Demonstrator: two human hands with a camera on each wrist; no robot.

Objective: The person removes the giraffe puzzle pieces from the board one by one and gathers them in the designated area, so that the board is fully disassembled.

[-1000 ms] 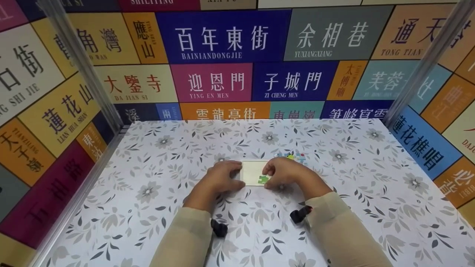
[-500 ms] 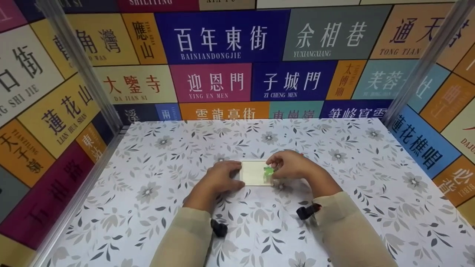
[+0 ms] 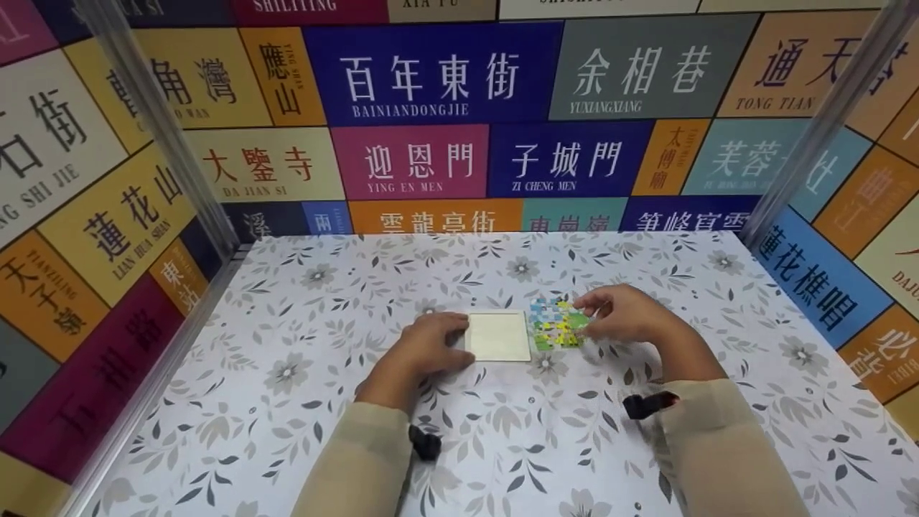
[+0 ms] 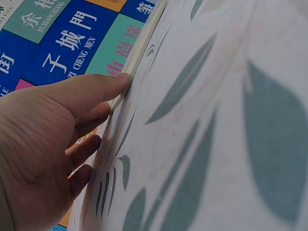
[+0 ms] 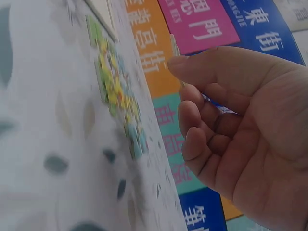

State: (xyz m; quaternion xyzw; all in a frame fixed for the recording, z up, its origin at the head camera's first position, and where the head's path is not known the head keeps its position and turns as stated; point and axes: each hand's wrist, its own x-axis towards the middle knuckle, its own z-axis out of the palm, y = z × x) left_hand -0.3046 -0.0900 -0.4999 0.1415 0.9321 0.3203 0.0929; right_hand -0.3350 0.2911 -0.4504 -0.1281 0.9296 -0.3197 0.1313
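A pale square puzzle tray (image 3: 498, 336) lies flat on the table, its bare inside facing up. My left hand (image 3: 427, 346) grips its left side, thumb at the near corner and fingers at the far one. In the left wrist view, the thumb of that hand (image 4: 53, 130) presses on the tray's edge (image 4: 144, 41). Right of the tray lies a cluster of blue, yellow and green puzzle pieces (image 3: 551, 327). Above its right side, my right hand (image 3: 632, 316) pinches a thin puzzle piece (image 5: 174, 44), seen edge-on in the right wrist view and lifted off the table.
A white tablecloth (image 3: 344, 459) with grey flowers and leaves covers the table. Behind stands a wall (image 3: 431, 72) of coloured panels with Chinese characters. Clear upright posts (image 3: 818, 136) border the table left and right.
My right hand has moved right, from over the tray to beyond the cluster, taking the green puzzle piece off the tray. The cluster now shows fully. My left hand has stayed put.
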